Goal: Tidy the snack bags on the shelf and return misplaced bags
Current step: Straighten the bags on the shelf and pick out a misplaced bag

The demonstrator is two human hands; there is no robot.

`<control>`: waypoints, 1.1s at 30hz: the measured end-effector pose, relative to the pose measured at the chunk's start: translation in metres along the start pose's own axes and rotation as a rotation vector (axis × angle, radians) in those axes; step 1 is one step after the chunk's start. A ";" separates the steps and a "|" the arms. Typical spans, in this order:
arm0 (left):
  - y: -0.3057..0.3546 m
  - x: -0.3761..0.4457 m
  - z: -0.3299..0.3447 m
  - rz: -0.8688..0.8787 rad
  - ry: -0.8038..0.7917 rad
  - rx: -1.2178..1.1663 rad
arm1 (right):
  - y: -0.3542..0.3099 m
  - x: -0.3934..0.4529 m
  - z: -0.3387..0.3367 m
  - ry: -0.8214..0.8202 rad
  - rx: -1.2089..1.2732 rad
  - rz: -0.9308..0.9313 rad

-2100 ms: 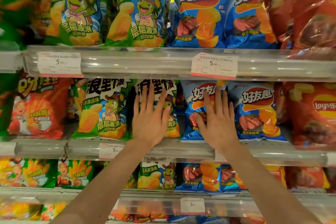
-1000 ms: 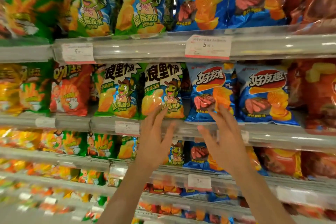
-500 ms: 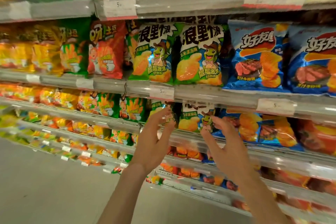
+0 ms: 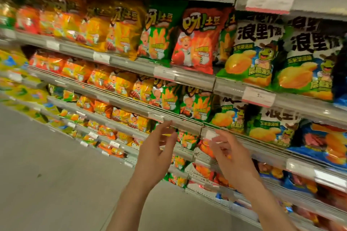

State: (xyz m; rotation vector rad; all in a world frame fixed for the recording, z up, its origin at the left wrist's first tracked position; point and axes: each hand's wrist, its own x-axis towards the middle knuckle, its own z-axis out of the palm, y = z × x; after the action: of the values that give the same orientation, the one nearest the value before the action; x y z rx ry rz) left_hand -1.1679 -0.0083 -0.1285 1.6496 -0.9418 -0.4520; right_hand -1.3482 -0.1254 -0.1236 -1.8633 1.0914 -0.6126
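Rows of snack bags fill a tiered shelf. A red bag with a tomato picture [image 4: 195,41] stands between a green bag of the same brand [image 4: 157,37] and a green-and-white frog chip bag [image 4: 247,52]; a second frog bag [image 4: 308,65] is to its right. My left hand [image 4: 157,154] and my right hand [image 4: 232,157] hover side by side in front of a lower shelf rail [image 4: 180,122], fingers spread, palms facing each other, holding nothing. They touch no bag. The picture is blurred by motion.
Orange and yellow bags [image 4: 90,28] run along the shelves to the left. Blue chip bags [image 4: 326,144] sit at lower right. White price tags [image 4: 258,96] hang on the grey rails. The grey aisle floor [image 4: 56,174] spreads at lower left.
The view has swung left and down along the shelf. Both hands left the frog and blue bags on the middle shelf and dropped to the lower rail, still empty.
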 end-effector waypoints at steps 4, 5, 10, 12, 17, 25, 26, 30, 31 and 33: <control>-0.021 0.010 -0.052 -0.042 0.051 -0.011 | -0.031 0.017 0.049 -0.054 0.002 -0.030; -0.025 0.015 -0.061 -0.046 0.065 -0.013 | -0.037 0.024 0.059 -0.054 0.002 -0.045; -0.038 0.057 -0.092 -0.024 0.102 0.022 | -0.066 0.065 0.094 -0.054 0.006 -0.118; -0.036 0.081 -0.099 -0.001 0.093 0.046 | -0.076 0.088 0.103 -0.020 0.014 -0.147; -0.017 0.148 -0.111 0.104 0.034 0.134 | -0.101 0.142 0.109 0.085 0.018 -0.213; 0.020 0.240 -0.090 0.360 -0.085 0.206 | -0.121 0.187 0.083 0.453 -0.090 -0.259; 0.024 0.249 -0.085 0.395 -0.095 0.206 | -0.123 0.189 0.076 0.483 -0.123 -0.242; 0.040 0.279 -0.064 0.544 -0.132 0.221 | -0.129 0.188 0.053 0.600 -0.289 -0.183; 0.042 0.285 -0.059 0.569 -0.151 0.221 | -0.131 0.187 0.049 0.637 -0.327 -0.170; 0.046 0.297 -0.048 0.604 -0.184 0.220 | -0.135 0.184 0.043 0.697 -0.386 -0.151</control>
State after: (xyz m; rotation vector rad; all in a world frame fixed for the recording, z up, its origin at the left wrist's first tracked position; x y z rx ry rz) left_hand -0.9692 -0.2105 -0.0175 1.4328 -1.6049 -0.0854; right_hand -1.1652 -0.2346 -0.0307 -2.1324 1.6071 -1.2747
